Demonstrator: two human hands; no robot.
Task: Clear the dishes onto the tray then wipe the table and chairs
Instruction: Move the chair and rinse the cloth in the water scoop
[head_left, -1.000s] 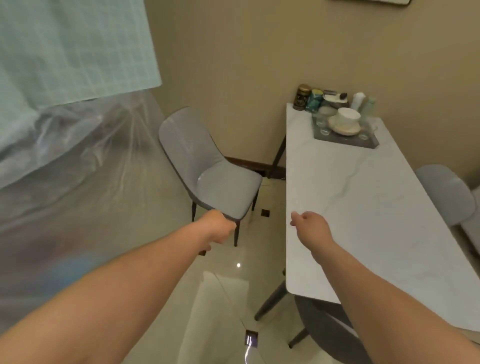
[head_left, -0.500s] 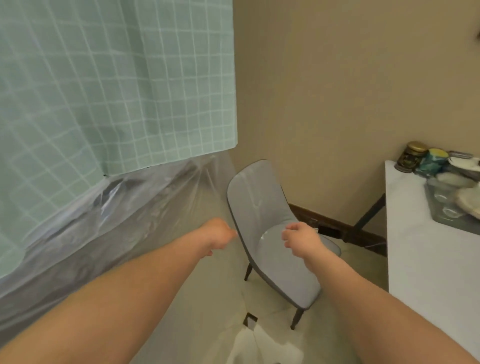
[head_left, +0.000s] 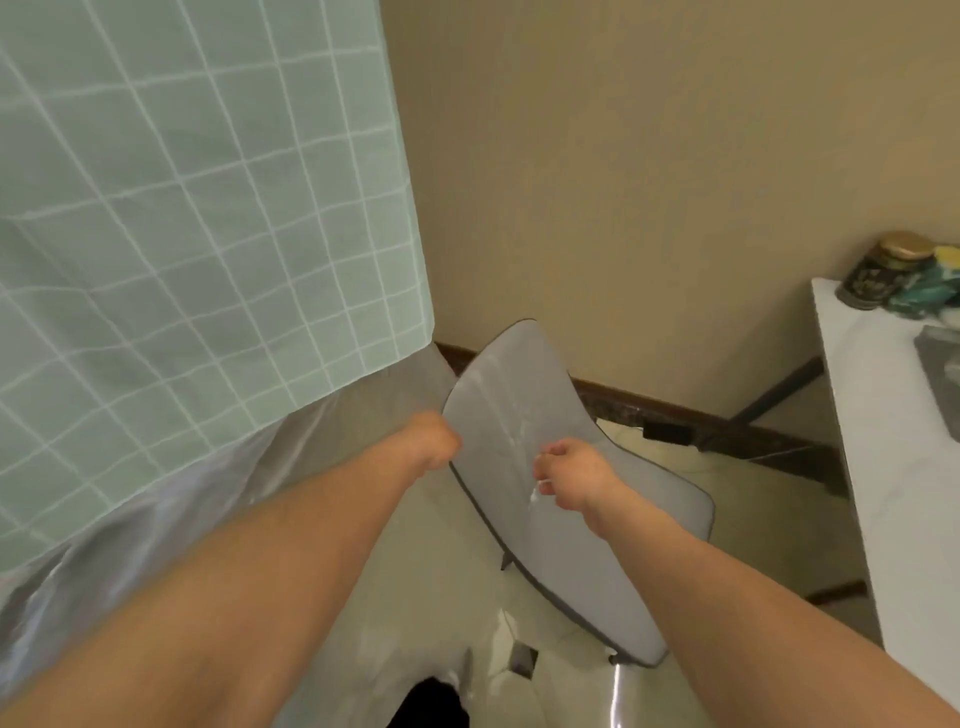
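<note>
A grey chair (head_left: 566, 499) stands in the middle of the head view, its back toward the left and its seat toward the white marble table (head_left: 893, 467). My left hand (head_left: 434, 441) is a closed fist right at the left edge of the chair back. Just above the bend between back and seat hovers my right hand (head_left: 571, 478) with curled fingers; a small white speck shows at its fingertips, and I cannot tell whether it is cloth or glare. At the right edge only a corner of the grey tray (head_left: 940, 358) shows on the table.
A dark jar with a gold lid (head_left: 878, 275) and a teal tin (head_left: 930, 291) stand at the table's far corner by the wall. A green checked curtain (head_left: 182, 208) over clear plastic sheeting (head_left: 182, 519) fills the left. Glossy tiled floor (head_left: 447, 613) lies below.
The view has swung left from the table to the chair. Both hands have come closer to the chair; the right one went from the table edge to over the seat.
</note>
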